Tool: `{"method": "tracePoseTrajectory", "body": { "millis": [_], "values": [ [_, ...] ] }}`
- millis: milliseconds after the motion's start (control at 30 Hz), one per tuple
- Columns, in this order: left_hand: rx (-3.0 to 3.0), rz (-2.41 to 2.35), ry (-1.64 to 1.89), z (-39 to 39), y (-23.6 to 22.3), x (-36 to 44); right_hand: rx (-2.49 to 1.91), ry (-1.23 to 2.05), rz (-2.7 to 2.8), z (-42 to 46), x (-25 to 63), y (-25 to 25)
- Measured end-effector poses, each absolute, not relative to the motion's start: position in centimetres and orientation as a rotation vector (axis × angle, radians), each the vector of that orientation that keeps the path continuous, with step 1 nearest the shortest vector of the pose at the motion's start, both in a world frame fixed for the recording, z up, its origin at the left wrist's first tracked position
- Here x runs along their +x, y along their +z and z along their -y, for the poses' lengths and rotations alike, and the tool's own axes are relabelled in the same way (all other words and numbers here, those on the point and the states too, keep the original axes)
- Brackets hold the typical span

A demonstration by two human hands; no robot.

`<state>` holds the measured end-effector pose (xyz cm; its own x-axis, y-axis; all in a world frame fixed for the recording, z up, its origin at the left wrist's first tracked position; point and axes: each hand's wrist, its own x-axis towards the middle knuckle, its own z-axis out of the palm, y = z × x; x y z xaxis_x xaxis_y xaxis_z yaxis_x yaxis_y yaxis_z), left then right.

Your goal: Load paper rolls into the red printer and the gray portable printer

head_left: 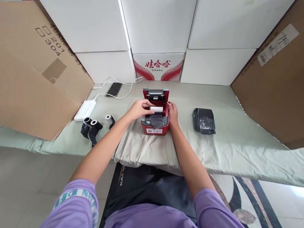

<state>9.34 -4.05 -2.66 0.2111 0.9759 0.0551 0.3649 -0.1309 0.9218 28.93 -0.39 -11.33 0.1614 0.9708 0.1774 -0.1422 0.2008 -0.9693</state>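
The red printer (153,130) is set on the cloth-covered table (243,149), its labelled side turned toward the person. At its open compartment, the white paper roll (157,109) is pinched between the left hand's (139,109) thumb and fingers, its long axis laid crosswise. The printer's right side is touched by the right hand (172,114); its closure cannot be told, its fingertips being partly hidden. Behind, the lid (156,95) is raised.

Red printer (154,126): glossy plastic. White roll (156,109): smooth matt paper. Desk cover (238,141): wrinkled cloth, faint sheen. Brown panel (13,72): matt cardboard. Floor (294,209): smooth, glossy.
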Motion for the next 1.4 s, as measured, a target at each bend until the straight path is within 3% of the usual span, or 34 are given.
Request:
{"method": "tracePoseTrajectory", "body": {
  "millis": [333, 567, 667, 833, 1033, 1167, 1400],
  "values": [
    [2.184, -1.695, 0.612, 2.8, -1.1, 10.5, -1.029, 1.052, 1.079, 0.4, 28.9, -11.2],
    [2.309, -1.728, 0.354, 2.9, 0.1, 11.8, -0.841, 1.017, 1.209, 0.1, 28.9, -8.5],
    [2.233, -1.749, 0.546, 4.5, 0.7, 11.0, -0.8, 1.048, 1.236, 0.3, 29.0, -7.7],
    [1.696, -1.806, 1.323, 6.5, 0.0, 9.5, -0.798, 1.16, 1.184, 0.9, 29.8, -7.5],
    [1.279, -1.371, 1.182, 6.9, -3.4, 10.3, -0.785, 1.271, 1.2, 1.8, 31.3, -8.0],
    [1.077, -1.22, 1.265, 8.0, -4.7, 10.9, -0.834, 1.357, 1.23, 2.5, 31.5, -7.8],
    [1.114, -1.153, 1.337, 8.4, -5.8, 11.2, -0.878, 1.339, 1.315, 3.6, 31.3, -6.7]
  ]
}}
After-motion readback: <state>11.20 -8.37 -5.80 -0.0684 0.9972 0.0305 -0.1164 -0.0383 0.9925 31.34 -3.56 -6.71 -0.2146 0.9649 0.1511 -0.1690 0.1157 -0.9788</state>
